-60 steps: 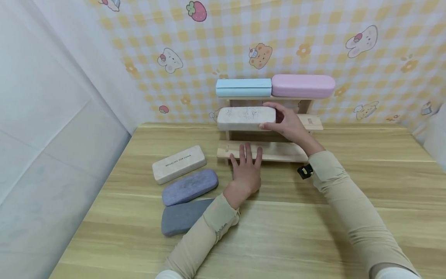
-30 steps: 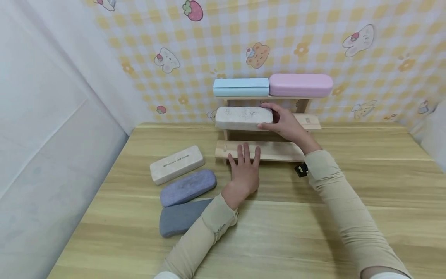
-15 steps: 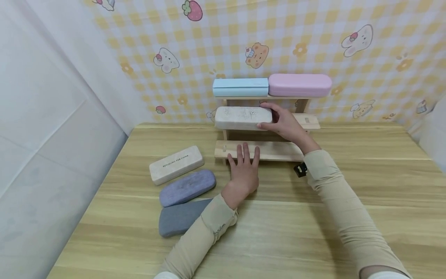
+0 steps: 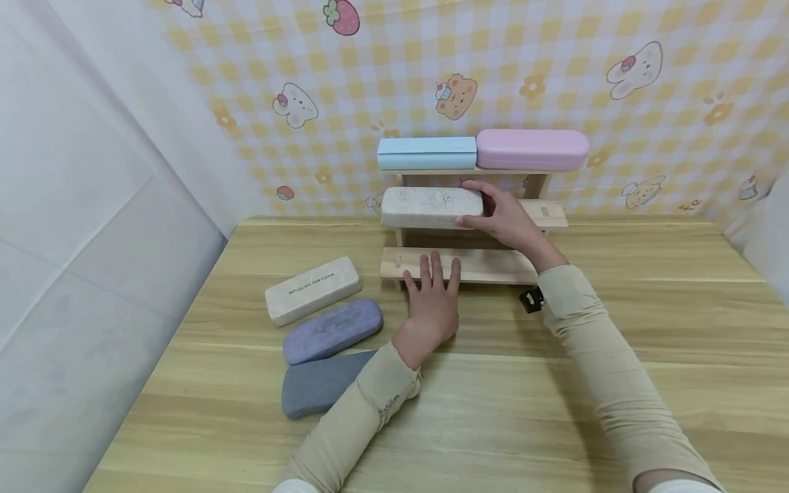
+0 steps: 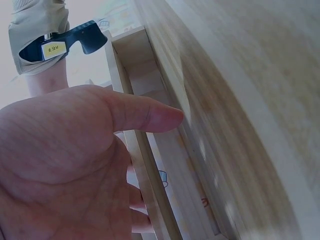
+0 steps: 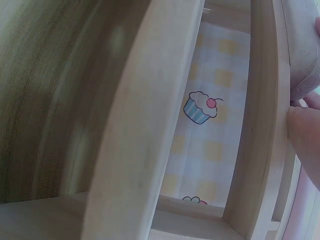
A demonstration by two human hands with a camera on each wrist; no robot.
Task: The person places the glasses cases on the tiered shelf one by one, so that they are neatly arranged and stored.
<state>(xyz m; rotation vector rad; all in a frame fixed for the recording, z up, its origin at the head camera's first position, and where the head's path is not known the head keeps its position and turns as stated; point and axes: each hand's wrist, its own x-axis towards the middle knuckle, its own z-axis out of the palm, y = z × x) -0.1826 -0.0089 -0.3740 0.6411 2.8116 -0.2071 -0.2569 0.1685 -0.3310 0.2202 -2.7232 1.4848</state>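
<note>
In the head view, my right hand (image 4: pixel 514 222) pinches the right end of a white glasses case (image 4: pixel 431 207), thumb in front and fingers behind. That case lies along the left part of the middle board of a wooden tiered rack (image 4: pixel 493 267). My left hand (image 4: pixel 433 311) has its fingers straight and spread, with the fingertips on the rack's lowest board. Its palm and thumb fill much of the left wrist view, holding nothing. The right wrist view catches the white case's end and part of the right hand at its right edge.
A light blue glasses case (image 4: pixel 427 153) and a pink one (image 4: pixel 533 150) sit side by side on the top board. Left of the rack, a cream case (image 4: pixel 314 291), a purple case (image 4: pixel 333 331) and a grey-blue case (image 4: pixel 323 383) lie on the wooden table (image 4: pixel 203 383).
</note>
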